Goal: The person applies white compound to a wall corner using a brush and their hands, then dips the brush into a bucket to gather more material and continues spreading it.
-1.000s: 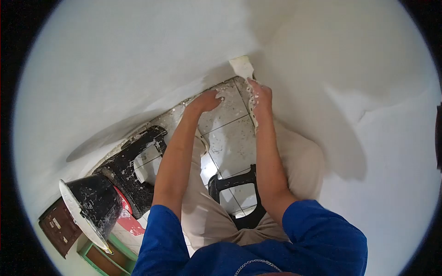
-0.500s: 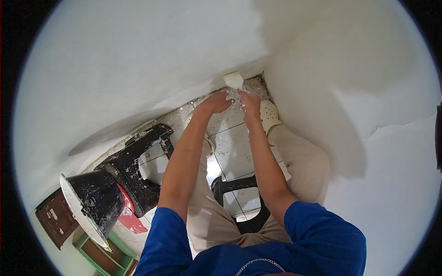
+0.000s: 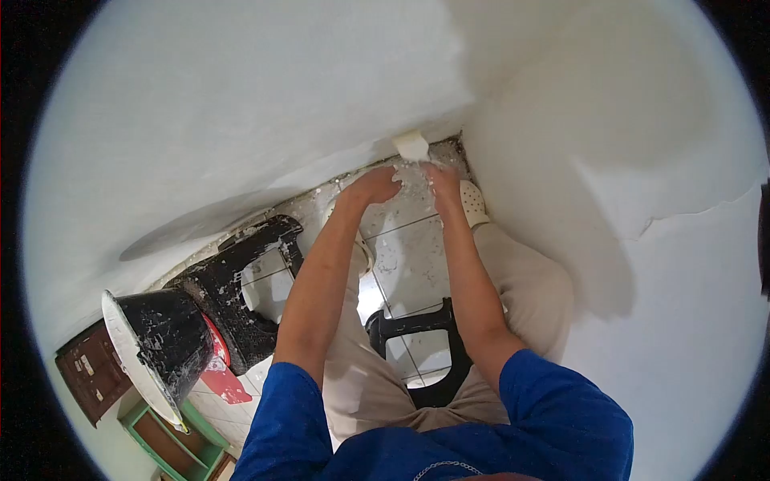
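1. Flat brush [image 3: 412, 147]: pale, broad-headed, just past 12 o'clock, at the foot of the wall [image 3: 241, 112]. Head aimed toward 10 o'clock from the grip. Can't tell if touching the plaster.
2. Right hand [image 3: 443, 181]: at 1 o'clock, slightly blurred, fingers curled together round the brush handle. White smears on skin.
3. Left hand [image 3: 376, 186]: near 12 o'clock, just beside the right, fingers bent inward, white residue at the tips. Can't tell if pinching anything.
4. Floor tiles [image 3: 405, 260]: glossy squares, dark joints, crusted with white flecks toward 12 o'clock.
5. Clog [image 3: 474, 202]: cream, perforated, at 2 o'clock, near the corner.
6. Black stool [image 3: 233, 280]: between 8 and 9 o'clock, cut-out frame, spattered white.
7. Bucket [image 3: 167, 337]: at 8 o'clock, black, scuffed, round white-coated rim, close against the stool in view.
8. Second stool [image 3: 411, 325]: near 5 o'clock, smooth black, rounded opening, between the trouser legs.
9. Green shelf [image 3: 210, 457]: between 7 and 8 o'clock, boxy, brown inside.
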The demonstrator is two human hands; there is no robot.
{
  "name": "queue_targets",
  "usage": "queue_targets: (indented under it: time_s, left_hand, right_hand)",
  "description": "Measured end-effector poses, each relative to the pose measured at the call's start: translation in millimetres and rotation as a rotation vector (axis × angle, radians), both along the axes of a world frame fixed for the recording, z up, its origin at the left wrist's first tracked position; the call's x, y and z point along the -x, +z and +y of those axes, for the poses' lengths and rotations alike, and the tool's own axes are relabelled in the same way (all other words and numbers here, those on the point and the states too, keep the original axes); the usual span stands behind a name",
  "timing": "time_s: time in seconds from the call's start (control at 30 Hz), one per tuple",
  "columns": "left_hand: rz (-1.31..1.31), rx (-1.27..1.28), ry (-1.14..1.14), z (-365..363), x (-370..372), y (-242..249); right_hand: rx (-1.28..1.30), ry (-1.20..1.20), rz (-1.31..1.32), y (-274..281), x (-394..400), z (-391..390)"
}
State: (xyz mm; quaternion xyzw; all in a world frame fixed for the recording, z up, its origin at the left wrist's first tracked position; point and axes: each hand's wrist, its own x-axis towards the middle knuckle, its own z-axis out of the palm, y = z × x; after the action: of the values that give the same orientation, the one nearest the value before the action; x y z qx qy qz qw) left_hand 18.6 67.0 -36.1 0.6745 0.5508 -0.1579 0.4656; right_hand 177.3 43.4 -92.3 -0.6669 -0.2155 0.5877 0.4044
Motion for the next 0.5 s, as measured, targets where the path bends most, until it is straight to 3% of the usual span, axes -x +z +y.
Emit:
queue_targets:
  time_s: [0.07,0.17,0.27,0.37,0.47,0.5]
  left_hand:
    - [0.038,-0.048,-0.031,3,4,-14]
    - [-0.011,-0.092,0.046,3,5,-16]
    - [-0.016,-0.105,0.037,4,4,-24]
    - [-0.029,-0.035,-0.020,4,-6,-2]
    - [-0.072,-0.049,0.029,-3,-7,-9]
    - [-0.060,-0.087,0.004,-2,-5,-10]
  right_hand:
    - [-0.105,-0.013,0.001,-1,10,5]
    - [-0.093,-0.045,0.143,46,4,-3]
    - [-0.026,-0.072,0.094,68,-2,-3]
    - [-0.012,0.054,0.105,29,-25,-4]
    - [0.058,0.187,-0.140,0,-26,-4]
    - [0.041,0.185,-0.103,-1,-21,-1]
